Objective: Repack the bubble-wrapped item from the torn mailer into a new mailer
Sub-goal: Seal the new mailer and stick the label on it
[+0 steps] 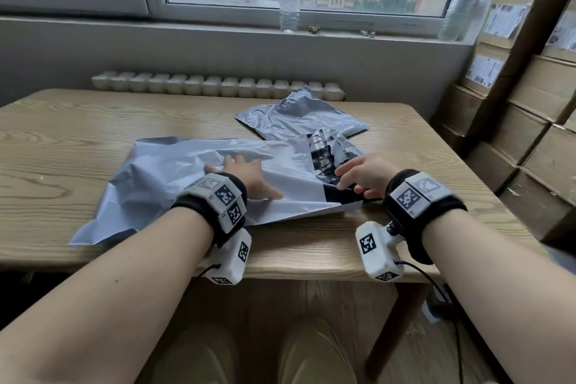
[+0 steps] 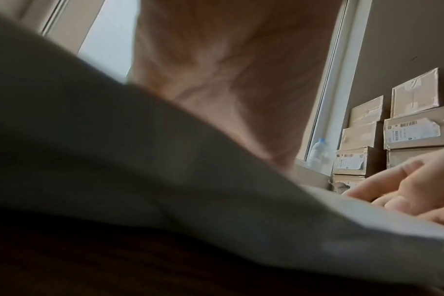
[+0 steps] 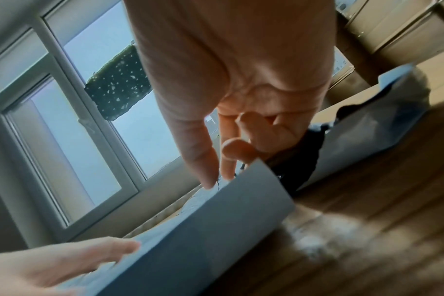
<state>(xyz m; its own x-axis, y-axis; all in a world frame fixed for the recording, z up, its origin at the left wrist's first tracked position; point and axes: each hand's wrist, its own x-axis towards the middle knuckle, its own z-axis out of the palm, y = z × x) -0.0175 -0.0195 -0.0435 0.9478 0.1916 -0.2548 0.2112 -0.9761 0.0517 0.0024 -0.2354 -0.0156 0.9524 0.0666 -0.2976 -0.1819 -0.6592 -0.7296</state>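
a wooden table [image 1: 78, 134] with pale, strong grain carries everything here. a large grey mailer [image 1: 156, 178] lies flat and crumpled across its near middle, reaching almost to the front edge, its right end open with the dark inner lining showing. a smaller grey mailer [image 1: 299, 118] lies farther back, towards the right, near the table's far edge. its near corner sits right by the open end of the large one, but whether the two overlap there cannot be told. in the right wrist view the table [image 3: 368, 210] shows as blurred brown wood under the large mailer's raised edge [image 3: 216, 220].
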